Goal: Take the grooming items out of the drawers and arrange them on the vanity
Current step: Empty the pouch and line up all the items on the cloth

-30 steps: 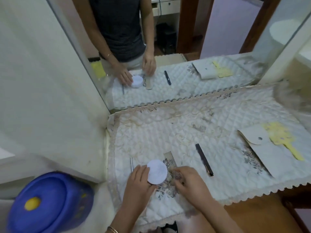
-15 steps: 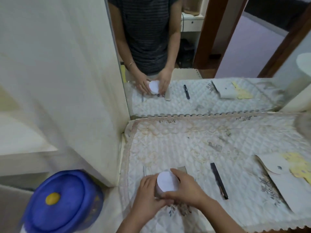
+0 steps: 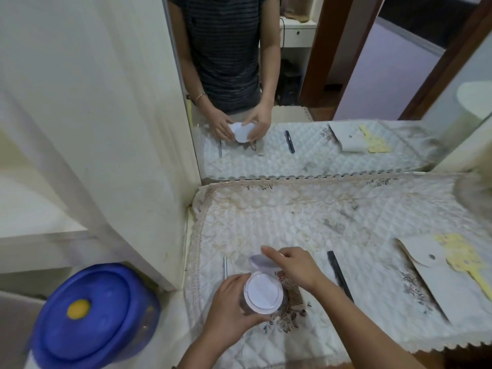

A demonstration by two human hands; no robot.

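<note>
A round white container (image 3: 263, 293) is held just above the quilted vanity cover (image 3: 306, 217). My left hand (image 3: 234, 307) grips its body from the left. My right hand (image 3: 294, 266) holds its hinged white lid (image 3: 262, 261), which is tipped up and open. A brown comb (image 3: 292, 290) lies on the cover partly under my right hand. A thin metal tool (image 3: 225, 267) lies to the left of the container, and a black stick-like item (image 3: 339, 275) lies to the right.
A white pouch (image 3: 436, 272) and a yellow hand mirror (image 3: 463, 255) lie at the right. A mirror (image 3: 306, 83) stands behind the cover. A blue round lid (image 3: 90, 315) sits low at the left, beside a cream side panel (image 3: 106, 129).
The container rested on the cover with my left hand on it; both hands then took it up, and my right hand has flipped its lid open. The view has shifted upward.
</note>
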